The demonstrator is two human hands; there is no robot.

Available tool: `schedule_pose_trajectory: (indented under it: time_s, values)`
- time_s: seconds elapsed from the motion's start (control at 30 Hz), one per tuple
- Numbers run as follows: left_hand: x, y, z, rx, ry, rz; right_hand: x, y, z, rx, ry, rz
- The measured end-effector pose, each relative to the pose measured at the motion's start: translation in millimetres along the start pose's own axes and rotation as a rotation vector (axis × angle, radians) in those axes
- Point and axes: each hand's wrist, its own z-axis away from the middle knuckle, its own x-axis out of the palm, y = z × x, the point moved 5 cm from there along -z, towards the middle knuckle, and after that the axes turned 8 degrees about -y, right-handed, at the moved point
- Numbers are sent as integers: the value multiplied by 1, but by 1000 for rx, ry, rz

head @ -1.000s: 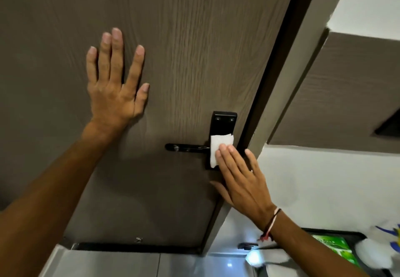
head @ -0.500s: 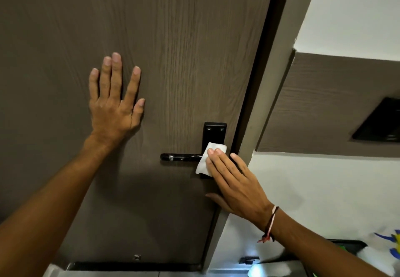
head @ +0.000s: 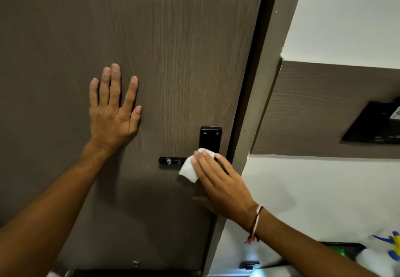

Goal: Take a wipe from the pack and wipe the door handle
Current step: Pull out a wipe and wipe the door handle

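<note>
One white wipe (head: 190, 169), crumpled and folded, is lying against the black door handle (head: 172, 160), covering the lever where it meets the black lock plate (head: 210, 139). The right hand (head: 223, 187) is pressing the wipe onto the handle with its fingers (head: 204, 165) laid flat and close together, a flat press and no closed grip. The left hand (head: 113, 112) is resting flat on the brown door (head: 151, 49), up and to the left of the handle, fingers spread wide, holding nothing. A thread band (head: 255, 224) is circling the right wrist. Far below and right of the handle, something green (head: 341, 251) is sitting in a dark tray (head: 346, 245), too hidden to identify.
</note>
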Motion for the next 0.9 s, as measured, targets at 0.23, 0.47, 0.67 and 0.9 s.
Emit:
schedule_pose_trajectory:
  time_s: [0.23,0.47,0.67,0.9]
  values:
    - [-3,3,-1,-2,16,1,1,27,20,100,37,-65]
    - [2,-2,2,-6,3,15,5,-24,-17,3,-31,-36]
    - [3,0,2,-6,14,12,3,-15,-13,2,-13,36]
    - [1,1,1,3,14,7,4,12,6,-34,-28,106]
